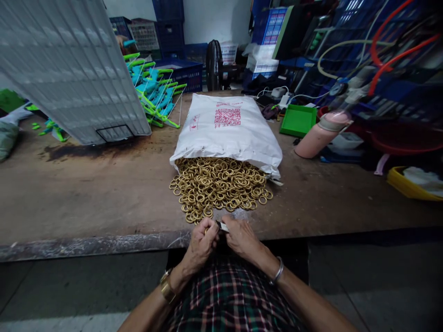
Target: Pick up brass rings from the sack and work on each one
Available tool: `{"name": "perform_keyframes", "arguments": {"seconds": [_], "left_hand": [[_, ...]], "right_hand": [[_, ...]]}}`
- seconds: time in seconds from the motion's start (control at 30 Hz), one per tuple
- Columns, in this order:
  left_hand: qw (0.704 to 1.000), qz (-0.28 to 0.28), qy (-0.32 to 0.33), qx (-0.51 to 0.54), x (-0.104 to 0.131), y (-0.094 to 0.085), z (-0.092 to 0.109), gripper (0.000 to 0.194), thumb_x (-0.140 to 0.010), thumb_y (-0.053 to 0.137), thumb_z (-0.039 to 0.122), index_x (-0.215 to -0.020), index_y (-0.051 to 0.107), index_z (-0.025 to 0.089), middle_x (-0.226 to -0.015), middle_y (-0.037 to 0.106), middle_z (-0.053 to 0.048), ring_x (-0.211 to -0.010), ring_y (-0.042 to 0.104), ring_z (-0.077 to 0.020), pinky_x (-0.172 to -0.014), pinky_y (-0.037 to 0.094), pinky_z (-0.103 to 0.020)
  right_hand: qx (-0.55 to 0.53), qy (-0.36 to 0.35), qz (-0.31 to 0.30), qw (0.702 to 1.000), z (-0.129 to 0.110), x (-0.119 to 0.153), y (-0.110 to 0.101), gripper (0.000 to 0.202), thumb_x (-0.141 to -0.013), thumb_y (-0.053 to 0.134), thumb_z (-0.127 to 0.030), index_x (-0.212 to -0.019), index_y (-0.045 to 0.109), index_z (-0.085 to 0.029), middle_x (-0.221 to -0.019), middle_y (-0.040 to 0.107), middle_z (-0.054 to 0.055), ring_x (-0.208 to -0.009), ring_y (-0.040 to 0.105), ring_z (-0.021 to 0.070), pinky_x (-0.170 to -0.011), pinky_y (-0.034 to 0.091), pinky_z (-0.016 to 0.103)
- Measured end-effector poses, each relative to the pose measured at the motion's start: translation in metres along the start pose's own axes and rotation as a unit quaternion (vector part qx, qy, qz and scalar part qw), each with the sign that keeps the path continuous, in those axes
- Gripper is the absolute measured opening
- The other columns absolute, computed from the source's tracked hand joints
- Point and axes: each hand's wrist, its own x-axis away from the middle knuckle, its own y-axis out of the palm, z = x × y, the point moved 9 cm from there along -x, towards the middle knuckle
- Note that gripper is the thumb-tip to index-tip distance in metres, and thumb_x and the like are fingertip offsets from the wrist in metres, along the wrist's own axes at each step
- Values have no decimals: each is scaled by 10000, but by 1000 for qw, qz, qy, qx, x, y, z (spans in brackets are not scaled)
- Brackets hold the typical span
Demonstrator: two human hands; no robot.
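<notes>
Closely curled the left hand (202,241) around a mostly hidden gold ring (206,230) and pinched a small pale strip (223,227) in the nearly closed right hand (242,237). Held both at the near edge of the table (104,193), just before the ring heap (221,184) spilling from the white sack (228,138).

At your twelve o'clock, the white sack (216,142) bears a red QR code (227,117); the small red print (231,104) around it is too blurred to read.
</notes>
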Motion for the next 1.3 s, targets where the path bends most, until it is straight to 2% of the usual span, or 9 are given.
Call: {"name": "perform_keyframes", "arguments": {"seconds": [0.13,0.23,0.37,0.47,0.63,0.8,0.93,1.07,1.3], "left_hand": [[998,-44,-31,32,23,3,2,332,-793,499,478,-683,447,169,-546,461,46,-436,375,-43,-405,275,-157],[986,-80,-58,134,32,8,2,318,-799,497,464,-702,471,163,-582,492,26,-414,378,-43,-365,265,-158],[962,-31,-66,263,24,-7,-1,277,-805,503,407,-724,510,143,-704,537,-18,-459,418,-53,-345,287,-155],[948,-8,-75,309,19,-16,-5,199,-790,534,340,-746,515,147,-727,562,-31,-493,468,-73,-353,315,-156],[908,-11,-111,404,14,-16,-13,167,-747,588,275,-863,560,159,-688,561,-10,-534,521,-90,-377,346,-153],[884,-2,-137,447,5,-16,-18,171,-698,652,256,-673,562,113,-700,576,-31,-605,562,-105,-417,390,-158],[892,18,-140,430,-4,-17,-19,189,-667,686,261,-689,558,123,-724,586,-24,-640,581,-114,-437,406,-165],[937,45,-89,334,-13,-16,-8,244,-680,671,347,-733,539,149,-624,525,31,-502,490,-62,-384,339,-145],[985,47,-48,157,-23,-3,2,359,-701,600,462,-886,545,158,-581,489,48,-436,428,-54,-352,289,-139]], "right_hand": [[22,5,19,1000,0,-10,-3,202,-742,386,-111,-896,508,-157,-674,605,50,-574,512,151,-529,208,275],[22,17,49,998,3,-20,-7,200,-738,391,-95,-888,507,-157,-678,606,47,-570,512,145,-527,219,269],[-30,-48,103,993,-14,-29,-11,314,-734,380,-67,-1016,484,-161,-836,632,60,-715,554,149,-601,299,242],[-21,-43,97,994,-22,-36,-9,411,-735,393,-77,-1133,444,-168,-899,639,67,-765,564,162,-629,314,246],[-4,-6,65,998,-23,-43,-8,310,-725,417,-85,-1000,505,-198,-812,644,38,-689,561,150,-580,275,244],[-77,18,104,991,-8,-42,-12,210,-759,392,-118,-907,517,-201,-677,596,9,-605,528,136,-552,281,229],[-193,22,150,969,10,-37,-17,143,-803,378,-217,-869,504,-197,-682,552,4,-612,507,136,-574,341,228],[-331,34,158,930,24,-29,-22,114,-806,399,-279,-784,478,-199,-607,478,-34,-542,458,110,-528,363,210],[-390,46,127,911,19,-17,-28,139,-793,452,-332,-778,476,-196,-568,478,-50,-522,456,100,-526,373,211]]}}
